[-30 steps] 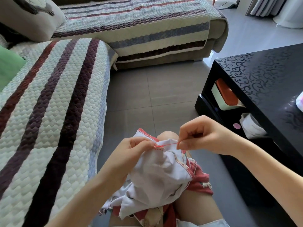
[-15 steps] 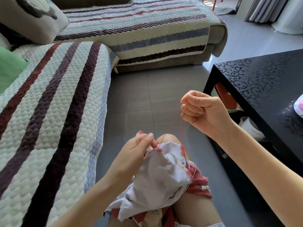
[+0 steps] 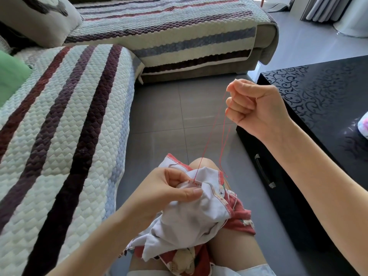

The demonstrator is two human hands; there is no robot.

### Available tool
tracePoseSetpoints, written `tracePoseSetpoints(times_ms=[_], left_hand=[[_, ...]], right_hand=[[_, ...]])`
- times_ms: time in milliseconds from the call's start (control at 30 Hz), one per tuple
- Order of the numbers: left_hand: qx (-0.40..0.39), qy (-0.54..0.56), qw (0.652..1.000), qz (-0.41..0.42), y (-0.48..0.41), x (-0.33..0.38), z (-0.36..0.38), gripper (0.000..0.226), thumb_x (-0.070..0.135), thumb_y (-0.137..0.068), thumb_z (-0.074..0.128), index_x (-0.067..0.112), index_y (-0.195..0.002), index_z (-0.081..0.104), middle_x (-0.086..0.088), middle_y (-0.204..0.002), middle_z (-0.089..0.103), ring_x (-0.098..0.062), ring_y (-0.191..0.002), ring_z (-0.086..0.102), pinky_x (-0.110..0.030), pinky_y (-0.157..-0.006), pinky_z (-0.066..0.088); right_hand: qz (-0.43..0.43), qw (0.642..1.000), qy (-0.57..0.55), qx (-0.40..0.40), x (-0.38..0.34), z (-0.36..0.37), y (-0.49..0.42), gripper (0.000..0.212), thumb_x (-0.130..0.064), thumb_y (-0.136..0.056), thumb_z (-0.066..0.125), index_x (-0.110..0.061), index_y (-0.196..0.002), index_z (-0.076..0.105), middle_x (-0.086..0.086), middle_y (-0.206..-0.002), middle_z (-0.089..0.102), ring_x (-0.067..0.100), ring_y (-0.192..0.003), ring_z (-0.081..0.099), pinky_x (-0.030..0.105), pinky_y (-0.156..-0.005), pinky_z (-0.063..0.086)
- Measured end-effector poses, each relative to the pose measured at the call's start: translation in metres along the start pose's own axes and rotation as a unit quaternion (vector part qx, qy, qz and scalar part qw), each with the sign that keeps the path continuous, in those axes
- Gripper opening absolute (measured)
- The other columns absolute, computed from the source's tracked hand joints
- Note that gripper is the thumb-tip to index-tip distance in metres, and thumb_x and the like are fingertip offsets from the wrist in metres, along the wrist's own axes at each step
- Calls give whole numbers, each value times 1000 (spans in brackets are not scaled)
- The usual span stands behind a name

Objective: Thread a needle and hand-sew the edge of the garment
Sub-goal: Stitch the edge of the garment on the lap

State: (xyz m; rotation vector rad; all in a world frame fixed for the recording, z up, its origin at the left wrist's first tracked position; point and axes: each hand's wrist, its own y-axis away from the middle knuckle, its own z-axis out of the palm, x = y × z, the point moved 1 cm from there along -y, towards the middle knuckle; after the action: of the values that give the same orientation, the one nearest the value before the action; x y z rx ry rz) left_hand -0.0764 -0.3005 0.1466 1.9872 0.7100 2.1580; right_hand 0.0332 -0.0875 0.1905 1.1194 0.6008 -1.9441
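Note:
A white garment (image 3: 191, 218) with red-stitched edges and a red printed part lies bunched over my knee. My left hand (image 3: 169, 188) pinches its folded edge between thumb and fingers. My right hand (image 3: 253, 108) is raised above and to the right, fingers closed in a fist on the needle end of a red thread (image 3: 211, 134). The thread runs taut from that hand down to the seam by my left thumb, with a second strand hanging beside it. The needle itself is hidden in my fingers.
A quilted striped sofa cover (image 3: 59, 136) fills the left and the back. A glossy black coffee table (image 3: 322, 100) with a drawer handle (image 3: 263, 172) stands close on the right. Grey floor tiles (image 3: 169, 116) lie between. A green cushion (image 3: 10, 80) sits far left.
My right hand has risen up and away from the seam, pulling the red thread out long and taut. My left hand has kept its pinch on the garment edge.

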Motion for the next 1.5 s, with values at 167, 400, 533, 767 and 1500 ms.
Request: tracePoseSetpoints(times_ms=[167,400,533,767,1500], left_hand=[[5,-26,1000,-17,0,2,0,44,21,-54,85,-11,-69,58,-16,-75,57,-21,-72,55,-27,-66,45],[-4,-44,999,-30,5,3,1,26,16,-55,90,13,-54,64,-5,-63,61,-11,-65,63,-17,-57,47],[-11,-38,999,-36,8,0,-2,18,19,-56,83,15,-53,66,-2,-60,63,-9,-58,59,-16,-54,45],[-8,-12,999,-37,2,-2,-8,27,20,-56,84,1,-69,70,-8,-73,69,-14,-66,64,-20,-58,51],[-36,33,999,-9,3,-2,-17,15,18,-74,69,7,-81,77,-10,-79,70,-16,-74,63,-19,-63,49]], right_hand=[[16,1000,-2,24,-1,1,-8,24,-14,-77,52,-14,-60,69,-10,-36,24,6,-38,16,18,-40,15],[77,989,79,97,6,-5,-9,11,-5,-78,55,-9,-67,56,-9,-39,20,6,-37,14,18,-38,14],[90,940,254,211,30,-31,-4,15,0,-85,61,-2,-71,59,-7,-41,23,9,-39,15,24,-44,13],[100,886,401,212,46,-32,10,13,-25,-83,72,-18,-92,66,-13,-50,47,7,-43,32,20,-46,25],[-101,882,449,-99,101,15,76,13,-17,-90,55,-20,-90,68,-4,-85,66,22,-83,59,30,-72,46]])
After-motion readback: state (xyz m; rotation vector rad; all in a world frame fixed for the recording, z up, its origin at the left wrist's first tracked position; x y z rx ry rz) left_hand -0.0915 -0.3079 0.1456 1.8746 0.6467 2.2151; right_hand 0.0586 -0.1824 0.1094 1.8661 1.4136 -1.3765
